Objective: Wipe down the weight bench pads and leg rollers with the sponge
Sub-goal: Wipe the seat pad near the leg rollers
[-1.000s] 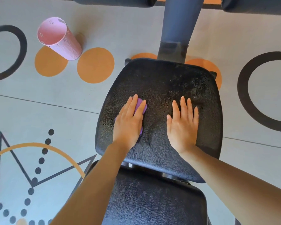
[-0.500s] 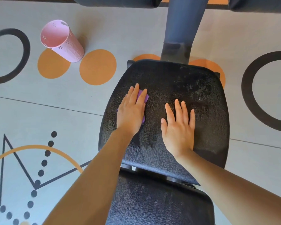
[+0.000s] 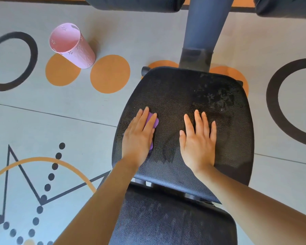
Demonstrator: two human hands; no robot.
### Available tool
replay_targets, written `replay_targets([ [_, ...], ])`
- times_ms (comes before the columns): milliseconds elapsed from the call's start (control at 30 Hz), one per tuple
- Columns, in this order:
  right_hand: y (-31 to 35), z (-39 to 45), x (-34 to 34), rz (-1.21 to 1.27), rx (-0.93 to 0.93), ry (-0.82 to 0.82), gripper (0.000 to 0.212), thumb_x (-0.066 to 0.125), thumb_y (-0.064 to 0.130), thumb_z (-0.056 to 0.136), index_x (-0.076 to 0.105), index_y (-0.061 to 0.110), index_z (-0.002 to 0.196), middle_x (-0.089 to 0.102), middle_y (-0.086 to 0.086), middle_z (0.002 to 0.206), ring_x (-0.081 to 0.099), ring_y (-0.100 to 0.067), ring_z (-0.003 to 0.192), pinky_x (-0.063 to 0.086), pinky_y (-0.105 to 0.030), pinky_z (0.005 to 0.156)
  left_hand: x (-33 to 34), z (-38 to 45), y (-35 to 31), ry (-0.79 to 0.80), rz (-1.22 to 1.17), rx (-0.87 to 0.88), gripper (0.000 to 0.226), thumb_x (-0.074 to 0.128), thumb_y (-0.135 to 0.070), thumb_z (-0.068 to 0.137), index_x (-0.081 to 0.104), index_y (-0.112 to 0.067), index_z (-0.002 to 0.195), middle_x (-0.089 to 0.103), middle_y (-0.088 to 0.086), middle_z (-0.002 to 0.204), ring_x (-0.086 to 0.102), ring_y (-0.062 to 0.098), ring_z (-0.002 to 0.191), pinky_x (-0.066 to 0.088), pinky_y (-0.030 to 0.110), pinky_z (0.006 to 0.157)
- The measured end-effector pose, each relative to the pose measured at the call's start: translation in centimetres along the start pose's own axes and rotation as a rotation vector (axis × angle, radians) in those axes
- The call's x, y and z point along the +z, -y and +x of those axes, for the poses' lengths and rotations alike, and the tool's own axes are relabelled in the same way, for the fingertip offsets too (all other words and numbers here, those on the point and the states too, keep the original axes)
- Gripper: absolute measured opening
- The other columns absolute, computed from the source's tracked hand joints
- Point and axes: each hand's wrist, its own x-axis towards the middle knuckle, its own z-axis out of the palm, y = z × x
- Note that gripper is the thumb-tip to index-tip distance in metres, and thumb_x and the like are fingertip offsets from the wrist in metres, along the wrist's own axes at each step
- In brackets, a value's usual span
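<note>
A black textured seat pad of the weight bench fills the middle of the head view, with wet streaks across it. My left hand lies flat on the pad's left side, pressing a purple sponge whose edge shows under the fingers. Flat on the pad's centre rests my right hand, fingers together, holding nothing. A second black pad sits below, nearer to me. Two dark leg rollers cross the top edge, either side of a grey-blue post.
A pink perforated cup stands tilted on the floor at the upper left. The floor mat is grey with orange discs, black rings and dotted lines.
My left hand has slid the sponge leftward toward the pad's left edge. My right hand has shifted slightly toward the pad's centre.
</note>
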Motion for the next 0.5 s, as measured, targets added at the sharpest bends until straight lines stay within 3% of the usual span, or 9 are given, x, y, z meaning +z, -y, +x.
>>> replay_targets([
  [200, 0.0, 0.0, 0.1, 0.004, -0.001, -0.009, 0.051, 0.033, 0.037, 0.098, 0.041, 0.018, 0.145, 0.032, -0.014, 0.154, 0.021, -0.031, 0.145, 0.014, -0.054, 0.117, 0.1, 4.7, 0.3, 0.043, 0.013, -0.045, 0.044, 0.054, -0.014, 0.094, 0.051, -0.017, 0.137, 0.039, 0.010, 0.150, 0.036, 0.030, 0.138, 0.042, 0.044, 0.102],
  [500, 0.1, 0.0, 0.0, 0.002, -0.005, -0.008, 0.052, 0.031, 0.037, 0.098, 0.041, 0.017, 0.145, 0.033, -0.015, 0.153, 0.022, -0.031, 0.145, 0.014, -0.053, 0.117, -1.1, -3.4, 0.4, -0.022, 0.053, -0.081, 0.046, 0.044, -0.021, 0.097, 0.040, -0.015, 0.143, 0.034, 0.010, 0.152, 0.031, 0.029, 0.141, 0.038, 0.043, 0.108],
])
